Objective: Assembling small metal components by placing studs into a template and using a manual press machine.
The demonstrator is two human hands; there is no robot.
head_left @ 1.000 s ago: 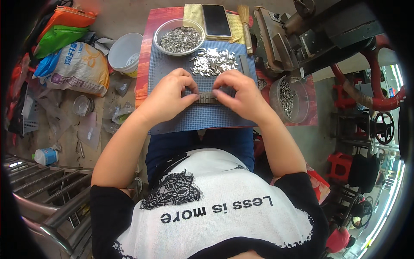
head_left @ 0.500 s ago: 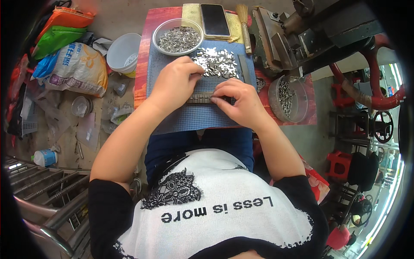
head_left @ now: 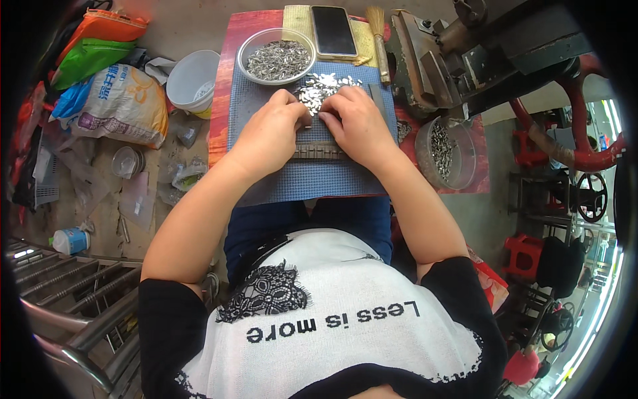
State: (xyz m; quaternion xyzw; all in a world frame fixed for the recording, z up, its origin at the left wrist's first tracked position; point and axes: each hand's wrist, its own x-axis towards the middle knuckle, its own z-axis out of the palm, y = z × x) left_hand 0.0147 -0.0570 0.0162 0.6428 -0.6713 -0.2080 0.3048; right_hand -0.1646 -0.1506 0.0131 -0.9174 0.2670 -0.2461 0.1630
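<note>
Two-handed picking, by the look of it: left hand (head_left: 276, 123) and right hand (head_left: 357, 126) at the near side of the loose silvery pieces (head_left: 310, 101), mid-bench on the blue mat (head_left: 292, 183). On the left, curled fingers with thumb and index close together; on the right, much the same, right at the pile. Can't tell whether pinching a piece in either. Between pile and near edge of the bench (head_left: 220, 100), roughly parallel to that edge: slotted metal bar (head_left: 319, 151), partly hidden by the hands. Next, probably calls for singling out small pieces with a light, precise fingertip grip. Containers: toward the far left corner, clear bowl (head_left: 272, 36), well filled with slim metal bits (head_left: 278, 60). Toward the right edge, clear tub (head_left: 463, 166), with similar-looking bits (head_left: 441, 154) heaped to one side. Off the left edge, white bucket (head_left: 188, 72), with something pale inside, too unclear to name.
</note>
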